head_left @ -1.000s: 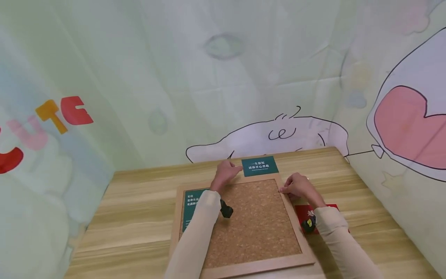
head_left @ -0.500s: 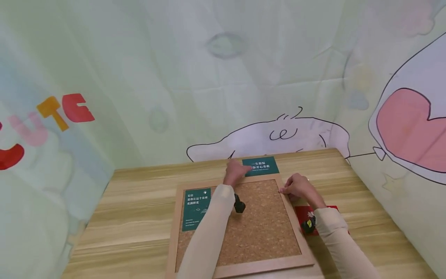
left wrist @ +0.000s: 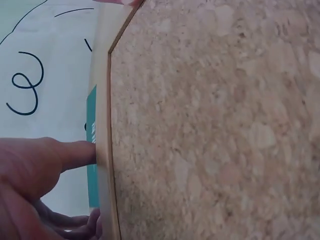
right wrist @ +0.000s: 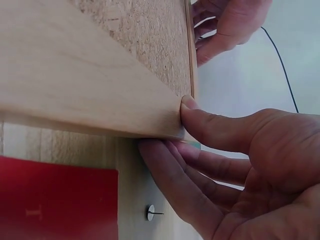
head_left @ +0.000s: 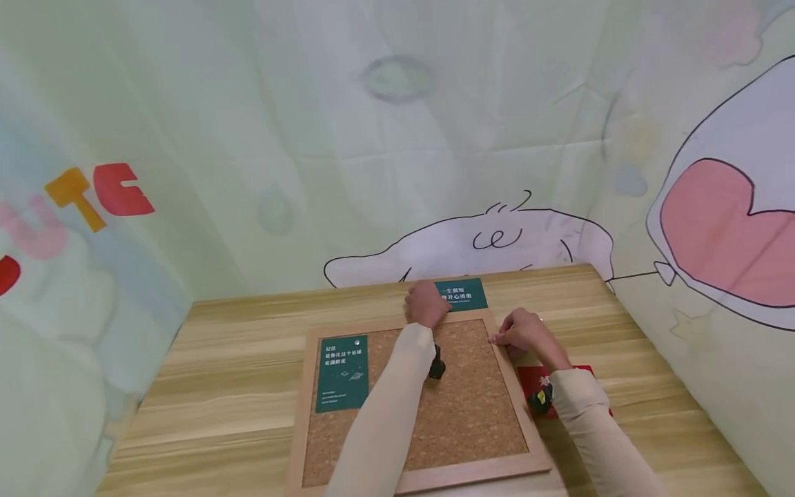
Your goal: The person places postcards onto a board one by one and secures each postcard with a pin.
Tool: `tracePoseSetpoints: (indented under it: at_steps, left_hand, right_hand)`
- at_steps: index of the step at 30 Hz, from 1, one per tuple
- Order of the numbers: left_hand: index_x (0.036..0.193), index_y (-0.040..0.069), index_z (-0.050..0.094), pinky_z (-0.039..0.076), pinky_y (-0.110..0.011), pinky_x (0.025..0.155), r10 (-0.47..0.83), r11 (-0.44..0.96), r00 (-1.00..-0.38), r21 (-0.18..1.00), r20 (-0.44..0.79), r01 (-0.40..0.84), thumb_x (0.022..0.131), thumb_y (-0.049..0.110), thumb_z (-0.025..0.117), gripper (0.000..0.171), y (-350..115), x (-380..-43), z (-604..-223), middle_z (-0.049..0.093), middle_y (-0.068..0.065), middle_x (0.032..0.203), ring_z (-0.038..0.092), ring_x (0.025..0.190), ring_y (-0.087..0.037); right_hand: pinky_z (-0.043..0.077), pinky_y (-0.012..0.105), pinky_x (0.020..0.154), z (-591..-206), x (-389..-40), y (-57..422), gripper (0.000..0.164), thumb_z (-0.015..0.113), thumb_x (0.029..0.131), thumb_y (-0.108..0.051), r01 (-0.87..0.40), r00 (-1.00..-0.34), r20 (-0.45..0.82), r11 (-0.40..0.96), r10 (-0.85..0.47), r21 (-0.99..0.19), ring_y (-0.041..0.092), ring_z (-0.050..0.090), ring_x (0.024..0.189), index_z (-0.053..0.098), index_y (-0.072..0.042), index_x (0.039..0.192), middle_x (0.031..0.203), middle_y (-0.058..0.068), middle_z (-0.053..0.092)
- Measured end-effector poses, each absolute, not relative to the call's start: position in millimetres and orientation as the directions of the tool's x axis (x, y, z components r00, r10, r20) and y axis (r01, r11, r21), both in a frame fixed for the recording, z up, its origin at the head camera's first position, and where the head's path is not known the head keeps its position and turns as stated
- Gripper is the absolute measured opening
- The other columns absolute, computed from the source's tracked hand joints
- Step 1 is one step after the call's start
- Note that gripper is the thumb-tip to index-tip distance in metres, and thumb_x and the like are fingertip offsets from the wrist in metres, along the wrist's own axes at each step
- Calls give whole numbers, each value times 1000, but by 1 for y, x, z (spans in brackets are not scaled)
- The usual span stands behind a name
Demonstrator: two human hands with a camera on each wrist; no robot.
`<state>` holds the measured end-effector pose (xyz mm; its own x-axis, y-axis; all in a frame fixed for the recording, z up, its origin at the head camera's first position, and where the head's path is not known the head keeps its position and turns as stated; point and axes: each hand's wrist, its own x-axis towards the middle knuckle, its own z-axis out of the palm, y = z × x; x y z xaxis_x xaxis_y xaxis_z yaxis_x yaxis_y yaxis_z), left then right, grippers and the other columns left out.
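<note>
A wood-framed corkboard (head_left: 472,400) lies on the table, a green card (head_left: 341,376) on its left part with a small round pin (head_left: 357,342) at the card's upper right. At the board's far right corner, my right hand (head_left: 524,333) pinches the frame, thumb on top and fingers against the outer side. My left hand (head_left: 427,304) reaches past the far edge to a second green card (head_left: 468,295) with white writing. Its thumb (left wrist: 80,153) overlaps that card in the left wrist view, the other fingers by the card's end; whether they grip it I cannot tell.
A red card (right wrist: 60,200) lies on the table right of the board, partly under my right forearm. Beside it rests a loose thumbtack (right wrist: 151,213). The wooden tabletop (head_left: 236,373) ends at a printed cloth wall (head_left: 298,172) behind.
My left hand has moved right, from beside the far green card to over its left part. Its forearm has uncovered the card on the board. The right hand keeps its hold.
</note>
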<state>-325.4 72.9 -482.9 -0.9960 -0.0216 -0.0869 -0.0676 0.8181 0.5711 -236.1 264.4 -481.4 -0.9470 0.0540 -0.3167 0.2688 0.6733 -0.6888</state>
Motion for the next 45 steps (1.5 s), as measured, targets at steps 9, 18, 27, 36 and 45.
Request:
tracePoseSetpoints:
  at_steps: [9,18,27,36,45]
  left_hand:
    - [118,-7,66,53,-49,90,-21,779,-980,611,-198,-140,86,17,82,43,66,-328,-478,63,-20,110,59,100,-34]
    - [127,-8,60,50,-49,93,-110,815,-973,542,-205,-206,94,38,77,59,67,-331,-479,52,-25,120,53,109,-37]
    - [121,-5,64,47,-48,93,-113,862,-979,473,-170,-182,77,46,92,73,69,-332,-481,55,-23,116,51,106,-34]
    - [127,-3,63,44,-48,98,-166,837,-948,470,-271,-281,81,35,90,65,65,-339,-478,56,-22,118,50,107,-34]
    - [134,-7,51,41,-51,104,-157,855,-955,450,-250,-259,90,36,78,66,65,-345,-482,52,-25,126,47,115,-38]
  right_hand:
    - [61,37,65,-481,-235,263,23,81,92,-14,259,-952,-300,678,59,-688,23,73,67,67,4,91,81,13,70]
    - [61,38,66,-483,-234,264,23,80,93,-15,252,-954,-295,674,54,-694,24,73,68,67,4,93,82,14,70]
    - [60,37,64,-477,-230,263,24,79,94,-16,244,-955,-293,684,46,-688,23,71,68,66,5,93,82,15,69]
    - [61,37,68,-479,-230,263,21,79,94,-15,244,-955,-295,678,43,-693,23,73,69,69,3,93,83,13,71]
    - [61,37,66,-481,-230,265,22,80,93,-17,229,-959,-279,689,41,-688,23,72,68,69,2,89,81,13,69]
